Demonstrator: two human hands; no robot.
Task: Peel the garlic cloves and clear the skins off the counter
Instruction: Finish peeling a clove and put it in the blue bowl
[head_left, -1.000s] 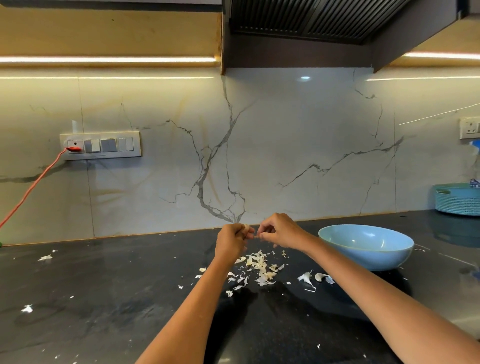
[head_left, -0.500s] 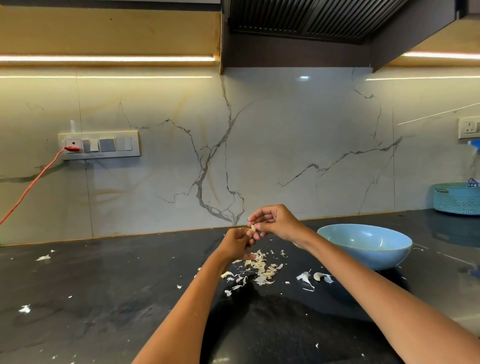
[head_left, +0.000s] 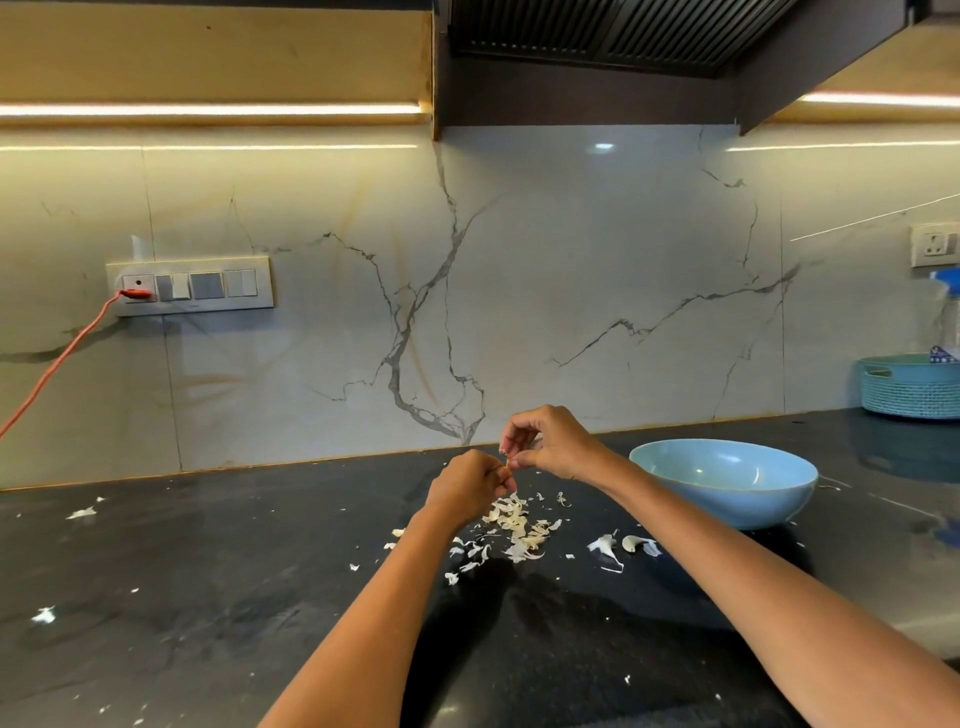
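Note:
My left hand (head_left: 467, 486) and my right hand (head_left: 550, 441) meet above the black counter (head_left: 208, 597), both pinching one small garlic clove (head_left: 505, 464), which is mostly hidden by the fingers. My right fingertips grip its top end. Below the hands lies a heap of pale garlic skins (head_left: 514, 530). Two unpeeled cloves (head_left: 631, 544) with loose skin lie to the right of the heap, in front of a light blue bowl (head_left: 727, 483).
Stray skin bits (head_left: 80, 513) are scattered over the left and near counter. A teal basket (head_left: 909, 384) stands at the far right by the marble wall. An orange cable (head_left: 57, 358) hangs from the switch panel (head_left: 189, 286) on the left.
My right hand has risen slightly above the left, pulling at the clove, while the left has dropped a little. The view has shifted slightly.

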